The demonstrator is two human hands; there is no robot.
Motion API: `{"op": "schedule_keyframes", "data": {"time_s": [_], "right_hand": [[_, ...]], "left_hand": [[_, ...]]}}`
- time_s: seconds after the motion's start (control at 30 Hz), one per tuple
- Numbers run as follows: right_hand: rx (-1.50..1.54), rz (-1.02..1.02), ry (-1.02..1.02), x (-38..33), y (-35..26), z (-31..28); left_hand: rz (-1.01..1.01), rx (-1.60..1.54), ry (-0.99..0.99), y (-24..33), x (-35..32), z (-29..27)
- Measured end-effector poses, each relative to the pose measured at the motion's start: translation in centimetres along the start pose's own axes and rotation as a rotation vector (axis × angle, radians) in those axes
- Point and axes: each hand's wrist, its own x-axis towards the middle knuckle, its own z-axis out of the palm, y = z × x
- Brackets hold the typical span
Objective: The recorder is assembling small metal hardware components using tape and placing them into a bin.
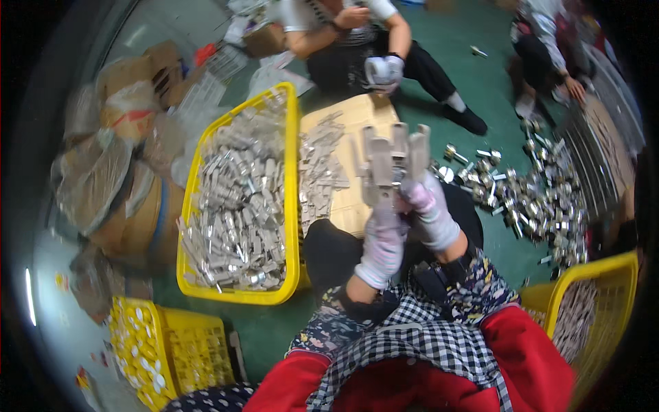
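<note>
Both my hands wear striped white gloves and are raised close together above my lap. My left hand (379,240) is closed round the lower end of a bunch of flat, light-grey metal pieces (381,165). Pressed against the same bunch is my right hand (430,209), its fingers closed and partly hidden. Several rounded tips point up and away from me, slightly smeared by motion. More such pieces lie on a cardboard sheet (357,199) just beyond my knees. Left of it, a yellow basket (292,206) is heaped with similar grey metal parts.
Shiny round metal parts (528,199) are strewn over the green floor at right. A yellow basket (628,275) stands near right, another crate (195,350) near left beside yellow-and-white caps (137,343). Cardboard boxes (127,213) crowd the left. Two people (329,41) sit across.
</note>
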Motion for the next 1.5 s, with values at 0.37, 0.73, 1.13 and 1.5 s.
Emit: {"op": "schedule_keyframes", "data": {"time_s": [0.37, 0.73, 1.13, 1.5], "right_hand": [[0.037, -0.049, 0.159, -0.2, 3.5, 2.2], [0.093, 0.229, 0.305, 4.4, 8.8, 0.9], [-0.456, 0.358, 0.072, -1.4, 4.5, -2.7], [-0.906, 0.155, -0.156, -1.5, 1.7, -3.7]], "left_hand": [[0.232, 0.053, 0.071, -2.6, 0.4, -1.8], [-0.323, -0.230, -0.141, -3.2, 1.0, -7.8], [-0.310, 0.964, 0.504, 0.1, 23.0, -28.7], [-0.238, 1.221, 0.193, -0.7, 15.6, -19.7]]}}
